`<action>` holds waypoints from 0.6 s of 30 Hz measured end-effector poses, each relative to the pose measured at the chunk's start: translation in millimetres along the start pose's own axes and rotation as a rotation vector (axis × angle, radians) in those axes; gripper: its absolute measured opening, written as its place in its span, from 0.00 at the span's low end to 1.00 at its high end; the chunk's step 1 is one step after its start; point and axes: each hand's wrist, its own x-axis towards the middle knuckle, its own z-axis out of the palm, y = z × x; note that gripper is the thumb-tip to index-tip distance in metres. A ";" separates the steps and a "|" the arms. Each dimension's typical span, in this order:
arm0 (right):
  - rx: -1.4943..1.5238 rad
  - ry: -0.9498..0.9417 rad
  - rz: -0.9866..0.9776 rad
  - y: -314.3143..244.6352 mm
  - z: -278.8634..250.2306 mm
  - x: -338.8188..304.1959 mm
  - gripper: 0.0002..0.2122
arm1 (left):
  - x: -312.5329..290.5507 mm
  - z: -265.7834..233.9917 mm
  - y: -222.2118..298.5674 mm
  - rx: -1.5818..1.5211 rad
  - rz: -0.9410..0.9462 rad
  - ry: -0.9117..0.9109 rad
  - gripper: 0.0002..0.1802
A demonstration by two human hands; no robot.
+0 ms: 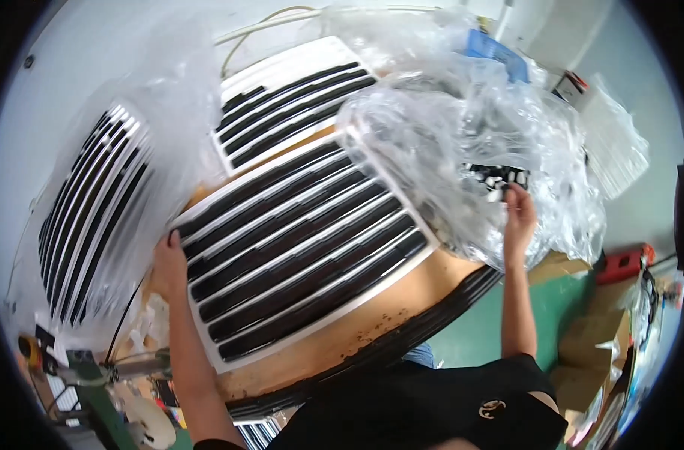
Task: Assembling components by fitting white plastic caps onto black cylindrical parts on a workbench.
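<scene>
At centre frame, a white slatted grille point(304, 247) lies on the wooden table point(402, 307); left hand point(169, 266) presses flat on its left edge, right hand point(518, 217) pinches clear plastic wrap point(462, 150) at centre right.

A second slatted grille point(286, 101) lies at the far side of the wooden tabletop point(402, 300), a third grille in clear wrap point(94, 217) stands at the left, and cardboard boxes point(593, 345) sit on the green floor point(477, 337) beside a red tool point(623, 264).
</scene>
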 end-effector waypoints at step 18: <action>0.010 -0.839 -0.382 -81.0 99.4 -53.7 0.13 | -17.7 19.6 -8.5 0.385 0.242 0.188 0.17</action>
